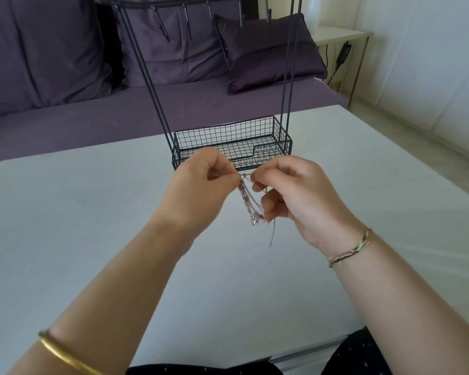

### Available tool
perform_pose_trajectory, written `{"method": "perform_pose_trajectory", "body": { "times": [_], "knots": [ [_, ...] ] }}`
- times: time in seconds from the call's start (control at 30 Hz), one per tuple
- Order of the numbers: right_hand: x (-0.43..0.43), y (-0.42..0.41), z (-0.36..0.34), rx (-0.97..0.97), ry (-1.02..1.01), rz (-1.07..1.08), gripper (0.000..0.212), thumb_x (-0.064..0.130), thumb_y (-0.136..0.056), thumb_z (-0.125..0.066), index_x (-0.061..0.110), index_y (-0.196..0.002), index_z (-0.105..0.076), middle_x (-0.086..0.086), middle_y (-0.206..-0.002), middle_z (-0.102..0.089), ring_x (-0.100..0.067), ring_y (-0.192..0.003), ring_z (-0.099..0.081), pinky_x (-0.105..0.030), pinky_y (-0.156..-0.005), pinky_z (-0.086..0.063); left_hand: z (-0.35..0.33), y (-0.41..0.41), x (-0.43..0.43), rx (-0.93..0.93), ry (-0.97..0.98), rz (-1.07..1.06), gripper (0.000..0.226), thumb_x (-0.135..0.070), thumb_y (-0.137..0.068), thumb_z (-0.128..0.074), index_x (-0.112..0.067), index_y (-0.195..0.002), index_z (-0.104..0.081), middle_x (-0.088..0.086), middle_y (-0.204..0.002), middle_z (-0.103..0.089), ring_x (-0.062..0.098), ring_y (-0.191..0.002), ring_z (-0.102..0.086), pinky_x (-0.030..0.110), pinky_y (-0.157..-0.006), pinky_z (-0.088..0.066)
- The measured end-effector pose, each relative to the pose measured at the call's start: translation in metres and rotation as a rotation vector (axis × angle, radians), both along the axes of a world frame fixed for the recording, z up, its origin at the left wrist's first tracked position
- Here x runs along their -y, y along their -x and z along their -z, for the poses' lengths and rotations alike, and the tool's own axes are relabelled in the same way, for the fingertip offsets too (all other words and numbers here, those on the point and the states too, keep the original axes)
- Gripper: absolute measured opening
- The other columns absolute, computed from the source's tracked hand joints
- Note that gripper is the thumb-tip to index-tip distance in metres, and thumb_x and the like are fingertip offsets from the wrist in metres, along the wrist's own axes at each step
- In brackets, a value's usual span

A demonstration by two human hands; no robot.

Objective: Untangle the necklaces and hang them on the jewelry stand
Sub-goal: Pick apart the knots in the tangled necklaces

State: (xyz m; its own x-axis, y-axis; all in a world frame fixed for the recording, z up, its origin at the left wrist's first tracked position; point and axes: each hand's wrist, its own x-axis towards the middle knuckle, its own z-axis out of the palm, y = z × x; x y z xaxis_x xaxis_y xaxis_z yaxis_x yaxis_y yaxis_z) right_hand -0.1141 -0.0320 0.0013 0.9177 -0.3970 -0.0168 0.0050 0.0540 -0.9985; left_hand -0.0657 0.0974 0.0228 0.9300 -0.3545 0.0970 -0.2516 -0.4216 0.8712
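Note:
A bunch of thin silver-pink necklaces (248,203) hangs tangled in the air above the white table (92,212). My left hand (201,185) pinches the top of the tangle from the left. My right hand (287,190) pinches a strand just to the right of it, with more chain running down past its curled fingers. One loose end dangles lowest (271,238). Behind my hands stands the black wire jewelry stand (276,136), with a mesh basket at its base and tall rods rising to a top bar with bare hooks (186,14).
A purple sofa with cushions (263,52) lies beyond the table's far edge. A small white side table (341,36) with a cable stands at the back right. My dark clothing shows at the near table edge.

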Motion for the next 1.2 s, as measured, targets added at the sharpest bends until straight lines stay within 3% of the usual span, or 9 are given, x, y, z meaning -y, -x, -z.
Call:
{"method": "perform_pose_trajectory", "body": {
  "times": [0.2, 0.33, 0.47, 0.67, 0.8, 0.93, 1.0, 1.1, 1.2],
  "knots": [
    [-0.0024, 0.0001, -0.0014, -0.028, -0.081, -0.073, 0.009, -0.001, -0.085, -0.053, -0.001, -0.079, -0.059, -0.009, -0.072, -0.058, -0.020, -0.042, -0.056, -0.029, -0.044, -0.049, -0.0009, 0.0036, 0.0061, 0.044, 0.027, -0.043, 0.004, -0.009, -0.088, -0.054, -0.005, -0.087, -0.053, 0.013, -0.092, -0.064, 0.031, -0.091, -0.060, 0.043, -0.079, -0.053],
    [-0.0017, -0.0018, 0.0003, 0.048, 0.001, 0.018, 0.011, 0.000, -0.085, -0.052, 0.000, -0.078, -0.060, -0.008, -0.071, -0.058, -0.019, -0.049, -0.059, -0.035, -0.052, -0.055, 0.0007, 0.0034, 0.0066, 0.035, -0.015, -0.018, 0.003, -0.009, -0.088, -0.052, -0.006, -0.088, -0.052, 0.016, -0.084, -0.063, 0.021, -0.069, -0.057, 0.031, -0.060, -0.049],
    [0.0006, -0.0009, 0.0018, 0.089, 0.174, 0.073, 0.012, 0.003, -0.085, -0.055, 0.006, -0.076, -0.063, 0.001, -0.063, -0.059, -0.013, -0.054, -0.059, -0.032, -0.055, -0.055, 0.0030, -0.0012, 0.0043, 0.029, -0.012, 0.045, 0.015, -0.008, -0.087, -0.058, -0.022, -0.090, -0.055, -0.002, -0.076, -0.060, 0.004, -0.060, -0.050, 0.011, -0.048, -0.040],
    [-0.0035, -0.0007, 0.0027, 0.131, 0.306, 0.107, 0.011, 0.002, -0.086, -0.054, 0.002, -0.077, -0.060, 0.011, -0.056, -0.055, -0.017, -0.047, -0.062, -0.042, -0.051, -0.056, 0.0058, -0.0013, 0.0051, 0.215, -0.183, 0.031, 0.016, -0.007, -0.083, -0.057, -0.022, -0.083, -0.062, -0.010, -0.072, -0.059, 0.007, -0.064, -0.055, 0.015, -0.053, -0.043],
    [-0.0037, -0.0010, 0.0034, 0.132, 0.376, 0.121, 0.010, 0.004, -0.087, -0.053, 0.002, -0.079, -0.060, 0.007, -0.057, -0.053, -0.013, -0.043, -0.056, -0.028, -0.042, -0.048, 0.0052, -0.0006, 0.0052, 0.216, -0.189, -0.026, 0.007, -0.013, -0.084, -0.057, -0.019, -0.080, -0.058, -0.007, -0.069, -0.059, 0.009, -0.059, -0.054, 0.016, -0.046, -0.041],
    [-0.0027, -0.0049, 0.0065, 0.124, 0.551, 0.155, 0.009, 0.009, -0.085, -0.057, 0.007, -0.076, -0.061, 0.008, -0.057, -0.052, -0.008, -0.055, -0.047, -0.025, -0.054, -0.038, 0.0059, -0.0026, 0.0041, 0.146, -0.189, -0.011, 0.007, -0.016, -0.086, -0.055, -0.016, -0.080, -0.059, -0.006, -0.069, -0.058, 0.007, -0.055, -0.048, 0.014, -0.044, -0.037],
    [0.0001, -0.0057, 0.0073, 0.098, 0.525, 0.165, 0.012, 0.010, -0.082, -0.057, 0.007, -0.071, -0.060, 0.010, -0.053, -0.049, -0.005, -0.054, -0.042, -0.025, -0.053, -0.034, 0.0055, -0.0039, 0.0028, 0.041, -0.140, 0.016, 0.010, -0.017, -0.088, -0.055, -0.014, -0.081, -0.062, 0.000, -0.073, -0.062, 0.011, -0.060, -0.052, 0.013, -0.053, -0.043],
    [0.0027, -0.0041, 0.0045, 0.083, 0.440, 0.167, 0.012, 0.007, -0.078, -0.056, -0.001, -0.069, -0.058, 0.010, -0.048, -0.042, -0.004, -0.050, -0.036, -0.018, -0.048, -0.029, 0.0043, -0.0032, 0.0021, -0.123, -0.022, 0.076, 0.016, -0.015, -0.089, -0.054, -0.016, -0.076, -0.064, 0.006, -0.090, -0.071, 0.025, -0.090, -0.064, 0.041, -0.089, -0.053],
    [0.0039, -0.0046, 0.0024, 0.064, 0.216, 0.153, 0.015, 0.003, -0.078, -0.056, -0.012, -0.075, -0.055, 0.002, -0.053, -0.045, -0.009, -0.054, -0.044, -0.017, -0.053, -0.040, 0.0025, -0.0009, 0.0025, -0.183, 0.044, 0.125, 0.023, -0.009, -0.090, -0.052, -0.017, -0.072, -0.063, 0.001, -0.082, -0.072, 0.019, -0.088, -0.066, 0.044, -0.094, -0.050]
  ]
}}
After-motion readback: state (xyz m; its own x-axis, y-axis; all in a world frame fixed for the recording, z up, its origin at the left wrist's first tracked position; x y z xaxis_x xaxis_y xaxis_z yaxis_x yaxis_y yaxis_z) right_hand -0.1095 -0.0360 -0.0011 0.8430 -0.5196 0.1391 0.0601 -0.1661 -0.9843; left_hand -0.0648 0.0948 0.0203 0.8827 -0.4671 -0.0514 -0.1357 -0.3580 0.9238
